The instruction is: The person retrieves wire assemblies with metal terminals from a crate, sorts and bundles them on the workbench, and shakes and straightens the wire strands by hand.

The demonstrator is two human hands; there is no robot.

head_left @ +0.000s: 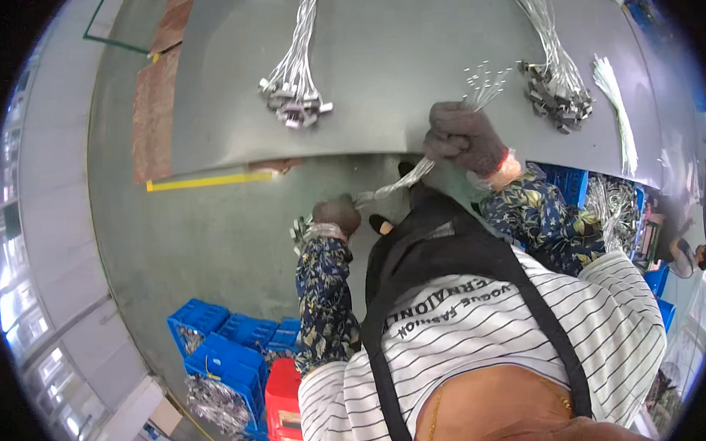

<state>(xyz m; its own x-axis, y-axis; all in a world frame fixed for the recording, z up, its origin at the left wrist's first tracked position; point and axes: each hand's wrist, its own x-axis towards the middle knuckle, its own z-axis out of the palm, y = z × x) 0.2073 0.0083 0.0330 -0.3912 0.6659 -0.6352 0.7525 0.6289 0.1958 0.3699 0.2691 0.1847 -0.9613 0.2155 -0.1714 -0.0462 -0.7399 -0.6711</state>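
A bundle of thin white wires (398, 185) stretches between my two gloved hands, twisted together along its middle. My right hand (465, 137), in a dark knit glove, is closed round the upper part of the bundle near the table edge. Loose wire ends fan out above that fist. Lower and to the left, my left hand (337, 215) is closed round the other end, where small dark and metallic connector pieces stick out beside the wrist. Both fists hide the wires inside them.
On the grey table (394, 56) lie a wire bundle with dark connectors (294, 102), another such bundle (557, 89) and a thinner white bundle (617, 110). Blue crates (226, 369) of parts and a red stool-like item (284, 402) stand at lower left. Another blue crate (563, 183) sits right.
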